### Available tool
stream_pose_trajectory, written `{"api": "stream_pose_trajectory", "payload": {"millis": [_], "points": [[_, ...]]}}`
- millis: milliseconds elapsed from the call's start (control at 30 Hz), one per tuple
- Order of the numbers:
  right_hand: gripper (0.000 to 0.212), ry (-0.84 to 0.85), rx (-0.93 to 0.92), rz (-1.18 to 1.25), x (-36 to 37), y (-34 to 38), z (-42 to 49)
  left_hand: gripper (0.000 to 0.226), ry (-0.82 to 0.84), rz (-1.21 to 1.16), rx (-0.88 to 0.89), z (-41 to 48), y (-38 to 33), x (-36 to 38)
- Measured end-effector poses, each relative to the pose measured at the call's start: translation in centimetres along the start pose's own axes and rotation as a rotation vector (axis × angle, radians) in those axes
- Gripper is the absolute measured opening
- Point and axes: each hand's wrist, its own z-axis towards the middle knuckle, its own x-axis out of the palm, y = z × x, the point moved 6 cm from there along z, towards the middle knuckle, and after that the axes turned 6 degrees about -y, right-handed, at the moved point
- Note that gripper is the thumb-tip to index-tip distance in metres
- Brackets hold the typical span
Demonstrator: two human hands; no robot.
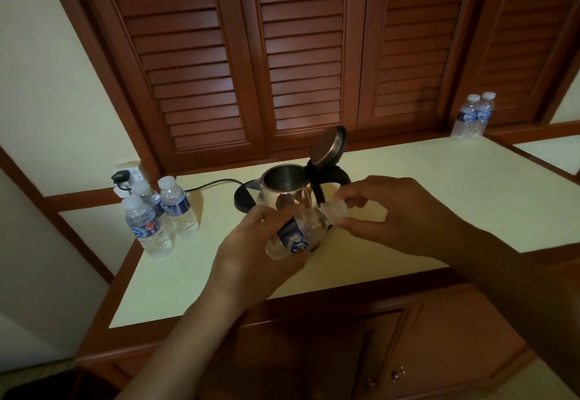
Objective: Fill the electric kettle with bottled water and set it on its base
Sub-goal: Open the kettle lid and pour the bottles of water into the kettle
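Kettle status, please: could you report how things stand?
Left hand grips bottle. Right hand pinches its cap, still on. Kettle lid up, mouth unobstructed.

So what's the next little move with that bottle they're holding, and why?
Probably twist the cap off. The right hand pinches it, the left hand grips the bottle, which looks unopened, and the kettle stands with its lid open, ready for water.
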Motion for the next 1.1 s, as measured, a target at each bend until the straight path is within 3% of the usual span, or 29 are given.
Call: {"api": "stream_pose_trajectory", "payload": {"millis": [133,433,600,700,800,867,967,1033,1100], "points": [[0.038,-0.016,-0.013,0.078,-1.2,-0.2,-0.8,0.062,0.064,-0.098,0.046,0.6,-1.9,1.5],[0.033,-0.015,0.002,0.122,-6.0,-2.6,-1.4,0.056,0.277,-0.636,-0.078,2.9,-4.9,6.4],[0.036,-0.007,0.024,0.152,-9.8,-6.6,-1.0,0.033,0.446,-0.978,-0.182,6.3,-8.0,11.7],[0.033,0.003,-0.031,0.108,-12.3,-9.5,0.0,0.019,0.559,-1.162,-0.254,8.7,-10.5,15.6],[0.033,0.022,-0.113,-0.022,-15.1,-13.3,0.7,0.024,0.630,-1.275,-0.308,11.6,-13.0,19.2],[0.036,0.047,-0.139,-0.142,-16.8,-16.3,0.9,0.030,0.612,-1.204,-0.276,13.6,-14.7,21.0],[0.042,0.048,-0.145,-0.179,-18.7,-20.8,0.7,0.026,0.493,-0.883,-0.103,16.6,-17.7,23.2],[0.052,0.009,-0.052,-0.169,-19.4,-24.3,0.2,0.031,0.298,-0.530,0.120,18.3,-19.6,24.3],[0.060,0.000,0.154,-0.136,-19.9,-28.1,-0.4,0.045,0.085,-0.236,0.284,19.2,-21.1,26.0]]}}
